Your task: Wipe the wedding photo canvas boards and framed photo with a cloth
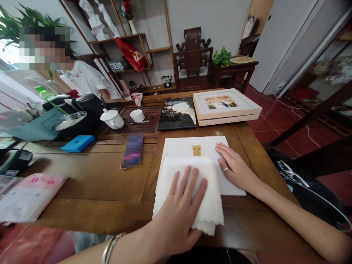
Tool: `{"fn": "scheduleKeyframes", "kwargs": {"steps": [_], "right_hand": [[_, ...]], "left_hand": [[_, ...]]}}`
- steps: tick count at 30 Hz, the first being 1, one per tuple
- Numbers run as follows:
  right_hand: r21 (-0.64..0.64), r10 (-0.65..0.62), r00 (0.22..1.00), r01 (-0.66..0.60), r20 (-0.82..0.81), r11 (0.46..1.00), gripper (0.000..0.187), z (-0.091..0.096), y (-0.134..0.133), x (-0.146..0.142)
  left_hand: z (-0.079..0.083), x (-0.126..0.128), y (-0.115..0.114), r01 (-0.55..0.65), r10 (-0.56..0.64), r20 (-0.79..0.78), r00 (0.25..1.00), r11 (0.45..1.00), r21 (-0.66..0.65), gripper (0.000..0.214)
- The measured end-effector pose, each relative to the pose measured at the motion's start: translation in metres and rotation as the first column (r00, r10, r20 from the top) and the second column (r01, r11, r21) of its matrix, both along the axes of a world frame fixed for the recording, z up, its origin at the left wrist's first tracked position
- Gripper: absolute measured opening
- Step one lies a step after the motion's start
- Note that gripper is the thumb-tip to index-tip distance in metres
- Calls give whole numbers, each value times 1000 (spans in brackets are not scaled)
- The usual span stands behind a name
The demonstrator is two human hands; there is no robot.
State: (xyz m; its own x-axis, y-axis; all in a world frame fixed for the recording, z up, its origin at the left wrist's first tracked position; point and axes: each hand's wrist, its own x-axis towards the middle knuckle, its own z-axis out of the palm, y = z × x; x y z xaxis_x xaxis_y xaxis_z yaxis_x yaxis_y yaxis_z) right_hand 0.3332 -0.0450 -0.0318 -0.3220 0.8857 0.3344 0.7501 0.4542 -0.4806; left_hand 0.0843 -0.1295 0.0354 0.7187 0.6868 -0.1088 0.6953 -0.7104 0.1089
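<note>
A white board point(176, 147) with a small gold metal hanger point(196, 150) near its top lies flat on the wooden table. Over its lower left part is spread a white tissue point(211, 209) with a wavy edge, reaching past the board's front edge. My left hand point(183, 205) rests on the tissue with fingers stretched out and somewhat apart. On the board's right side lies my right hand point(233, 165), its fingers extended and a ring on one of them. Both palms face down.
Behind the board are a dark photo panel point(176, 113) and a light wooden frame point(228, 121) with a photo. To the left lie a phone point(132, 150), a blue block point(77, 143) and a pink-white packet point(33, 194). A white teapot point(112, 119) stands farther back. A person point(88, 80) is beyond the table.
</note>
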Motion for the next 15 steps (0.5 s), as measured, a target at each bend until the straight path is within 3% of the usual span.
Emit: {"fn": "scheduleKeyframes", "kwargs": {"steps": [3,9,15], "right_hand": [[-7,-7,1000,7,0,1000,44,1,0,0],[-6,-14,1000,14,-5,1000,43,2,0,0],[-30,-16,1000,16,-16,999,42,2,0,1]], "left_hand": [[1,-5,10,23,-23,-6,1000,1000,1,95],[-5,-9,75,2,-5,77,997,999,35,86],[-12,-12,123,-134,124,96,988,985,111,79]]}}
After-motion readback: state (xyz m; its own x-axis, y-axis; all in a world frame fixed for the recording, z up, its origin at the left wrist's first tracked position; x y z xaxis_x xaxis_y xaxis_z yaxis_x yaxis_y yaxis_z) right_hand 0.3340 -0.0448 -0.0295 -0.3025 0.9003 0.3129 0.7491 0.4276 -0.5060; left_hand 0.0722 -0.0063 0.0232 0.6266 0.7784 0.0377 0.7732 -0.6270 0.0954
